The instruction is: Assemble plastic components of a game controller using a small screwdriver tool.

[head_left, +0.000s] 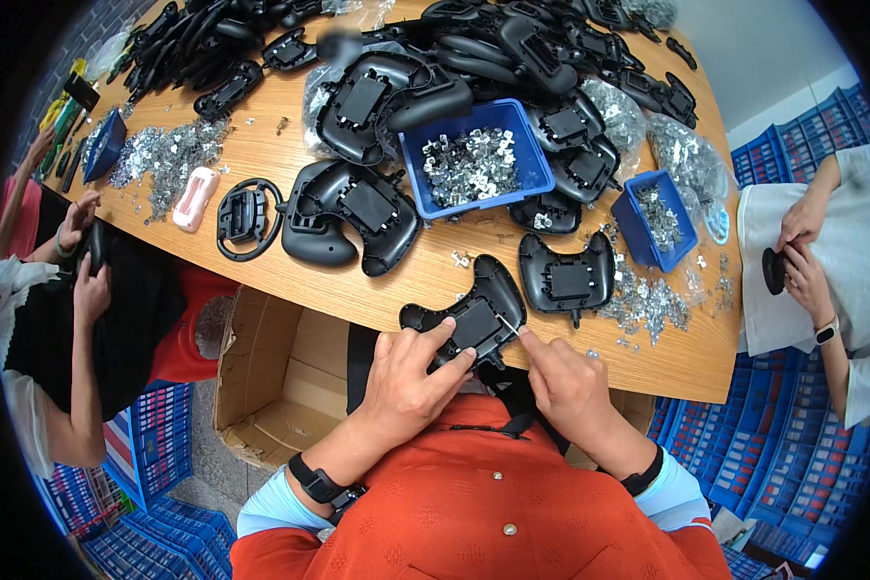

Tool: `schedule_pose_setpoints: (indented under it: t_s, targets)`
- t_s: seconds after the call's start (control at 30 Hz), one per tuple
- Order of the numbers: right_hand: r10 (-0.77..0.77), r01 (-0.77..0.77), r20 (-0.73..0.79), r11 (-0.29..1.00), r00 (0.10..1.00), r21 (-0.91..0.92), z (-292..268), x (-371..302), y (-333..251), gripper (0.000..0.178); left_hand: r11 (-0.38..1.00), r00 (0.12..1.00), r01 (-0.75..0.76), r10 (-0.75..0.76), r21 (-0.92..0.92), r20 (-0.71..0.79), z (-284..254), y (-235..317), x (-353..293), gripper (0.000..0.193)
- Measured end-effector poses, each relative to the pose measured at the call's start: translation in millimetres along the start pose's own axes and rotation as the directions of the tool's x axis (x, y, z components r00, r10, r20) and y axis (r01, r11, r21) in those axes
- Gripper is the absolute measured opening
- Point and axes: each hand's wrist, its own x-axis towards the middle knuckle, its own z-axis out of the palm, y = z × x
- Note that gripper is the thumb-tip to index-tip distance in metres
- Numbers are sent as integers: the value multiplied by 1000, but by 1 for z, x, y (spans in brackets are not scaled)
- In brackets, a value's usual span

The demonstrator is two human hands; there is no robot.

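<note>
Tool (507, 324) part-hidden by right hand (568, 383)

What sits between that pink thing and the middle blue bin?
In the head view: a black wheel-shaped piece, then a black controller shell, left to right.

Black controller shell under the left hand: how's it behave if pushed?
The black controller shell likely stays stiff: its body looks like moulded plastic. Its rounded grips could make it rock when nudged. It may slide rather than roll, given its broad, two-lobed outline.
</note>
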Motion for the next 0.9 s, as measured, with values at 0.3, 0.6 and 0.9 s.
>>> schedule_pose_setpoints:
  t_s: [0.3, 0.6, 0.9]
  targets:
    - [-45, 45, 0, 997, 999, -62, -3, 0, -2, 49, 1000, 1000, 6, -6, 18, -3, 0, 1, 0, 44]
    - [-164, 161, 31, 983, 986, 90, -10, 11, -18, 44, 986, 986, 9, -36, -165, -164, 9, -7, -5, 77]
    - [-228, 229, 85, 973, 970, -3, -2, 17, -24, 38, 978, 985, 24, -59, -205, -162, 11, -6, -5, 87]
